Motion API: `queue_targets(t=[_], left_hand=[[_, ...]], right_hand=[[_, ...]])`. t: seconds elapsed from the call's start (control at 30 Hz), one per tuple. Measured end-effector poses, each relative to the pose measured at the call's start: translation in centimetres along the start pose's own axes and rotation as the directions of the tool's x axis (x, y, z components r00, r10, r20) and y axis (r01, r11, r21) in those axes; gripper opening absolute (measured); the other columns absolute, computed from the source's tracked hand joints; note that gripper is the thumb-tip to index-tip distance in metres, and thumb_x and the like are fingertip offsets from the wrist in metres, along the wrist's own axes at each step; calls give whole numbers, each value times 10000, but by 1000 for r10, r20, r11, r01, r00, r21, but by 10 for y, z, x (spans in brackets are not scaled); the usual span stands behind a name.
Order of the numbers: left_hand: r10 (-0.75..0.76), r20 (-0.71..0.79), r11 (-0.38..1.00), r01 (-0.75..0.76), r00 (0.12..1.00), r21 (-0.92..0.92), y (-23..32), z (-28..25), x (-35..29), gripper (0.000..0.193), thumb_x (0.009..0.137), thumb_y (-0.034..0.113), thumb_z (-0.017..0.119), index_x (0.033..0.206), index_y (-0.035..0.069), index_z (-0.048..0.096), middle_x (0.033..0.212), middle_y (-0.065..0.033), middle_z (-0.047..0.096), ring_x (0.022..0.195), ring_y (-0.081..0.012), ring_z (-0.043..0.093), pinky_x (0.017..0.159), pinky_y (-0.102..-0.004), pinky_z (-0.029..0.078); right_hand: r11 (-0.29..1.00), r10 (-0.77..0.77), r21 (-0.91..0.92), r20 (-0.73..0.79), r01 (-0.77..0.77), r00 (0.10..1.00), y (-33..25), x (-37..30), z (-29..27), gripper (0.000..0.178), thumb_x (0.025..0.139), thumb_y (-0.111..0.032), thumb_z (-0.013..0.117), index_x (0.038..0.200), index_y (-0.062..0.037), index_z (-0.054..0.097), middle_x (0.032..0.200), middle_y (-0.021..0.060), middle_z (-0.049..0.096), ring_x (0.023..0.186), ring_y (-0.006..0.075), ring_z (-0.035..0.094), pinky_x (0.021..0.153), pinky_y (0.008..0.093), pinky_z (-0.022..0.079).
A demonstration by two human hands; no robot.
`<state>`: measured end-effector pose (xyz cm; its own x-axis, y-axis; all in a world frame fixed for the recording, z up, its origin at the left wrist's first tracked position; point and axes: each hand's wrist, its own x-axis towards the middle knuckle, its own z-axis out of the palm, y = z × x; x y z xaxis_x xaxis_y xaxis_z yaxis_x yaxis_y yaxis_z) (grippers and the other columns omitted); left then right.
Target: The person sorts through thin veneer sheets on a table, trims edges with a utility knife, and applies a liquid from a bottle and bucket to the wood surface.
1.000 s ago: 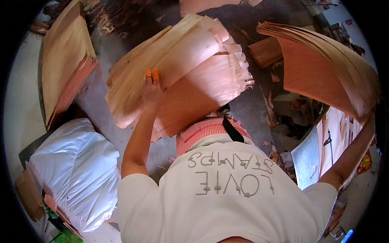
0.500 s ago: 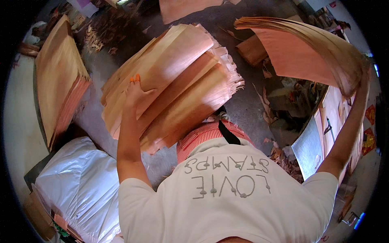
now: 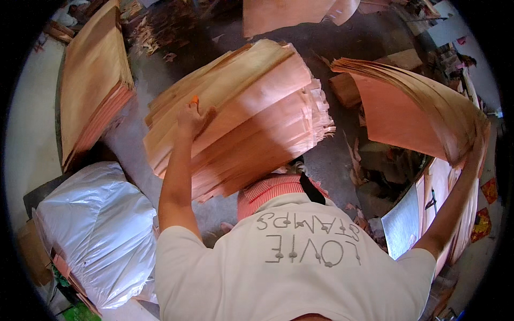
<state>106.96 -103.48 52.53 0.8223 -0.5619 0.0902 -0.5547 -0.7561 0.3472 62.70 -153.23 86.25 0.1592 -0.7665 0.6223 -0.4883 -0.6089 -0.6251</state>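
Observation:
A fanned pile of thin wood veneer sheets (image 3: 251,115), tan and pinkish with ragged right ends, lies in front of me. My left hand (image 3: 190,120) rests on its upper left part; an orange cover shows on a fingertip. My left fingers look apart against the top sheet. Off to the right, my right arm reaches out to the near corner of a thick, curved bundle of veneer sheets (image 3: 407,112). There my right hand (image 3: 478,136) grips the bundle's edge, its fingers mostly hidden. The bundle sags in a bend toward that hand.
Another tall veneer stack (image 3: 93,80) leans at the far left. Below it stands a bulky load under white plastic sheeting (image 3: 99,224). More sheets (image 3: 284,16) lie at the top, and wood scraps (image 3: 150,35) litter the grey floor. A greyish panel (image 3: 401,224) leans near my right arm.
The whole view has shifted somewhat. My left hand's thumb is less spread than before, and the sheets beneath it are fanned differently. My right hand stays at the bundle's corner.

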Motion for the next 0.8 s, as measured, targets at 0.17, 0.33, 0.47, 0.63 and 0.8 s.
queue_targets(t=[0.17, 0.33, 0.47, 0.63, 0.8], left_hand=[[195, -191, 979, -181, 962, 91, 19, -3, -60, 755, 705, 538, 597, 1218, 5, 442, 930, -166, 483, 905, -338, 444, 860, -469, 324], [216, -116, 975, -209, 969, 77, 46, 26, -122, 796, 634, 432, 680, 1263, 36, 395, 1012, -157, 443, 955, -324, 429, 838, -461, 336], [195, 5, 980, -195, 981, 49, 72, 27, -152, 745, 633, 352, 686, 1255, 48, 412, 1113, -170, 430, 1050, -328, 410, 868, -450, 340], [319, -18, 946, -317, 948, 63, 60, 55, -157, 520, 666, 205, 623, 1144, 30, 517, 1242, -221, 430, 1150, -384, 401, 942, -454, 338], [416, 2, 899, -411, 909, -149, 53, 54, -153, 435, 668, 143, 563, 1086, 19, 555, 1197, -223, 480, 1129, -397, 431, 926, -430, 380]], right_hand=[[1000, 7, -5, 13, -7, 1000, -2, -2, 5, 462, 816, -261, 592, 1208, -60, 453, 1167, 107, 505, 1071, 194, 484, 909, 319, 394], [1000, 1, -15, 7, 0, 1000, -3, 3, 7, 472, 819, -264, 588, 1221, -62, 443, 1178, 110, 498, 1080, 197, 479, 913, 323, 393], [1000, -16, -19, 5, 16, 1000, -11, 9, 13, 480, 822, -266, 585, 1231, -64, 434, 1187, 112, 492, 1088, 200, 475, 916, 325, 392], [999, -47, -2, 7, 47, 999, -28, 18, 31, 490, 826, -269, 580, 1244, -65, 424, 1198, 115, 484, 1097, 203, 470, 920, 329, 391], [980, -178, 93, 18, 176, 984, -69, 32, 57, 453, 827, -262, 574, 1208, -55, 446, 1159, 118, 506, 1059, 207, 492, 900, 334, 409]])
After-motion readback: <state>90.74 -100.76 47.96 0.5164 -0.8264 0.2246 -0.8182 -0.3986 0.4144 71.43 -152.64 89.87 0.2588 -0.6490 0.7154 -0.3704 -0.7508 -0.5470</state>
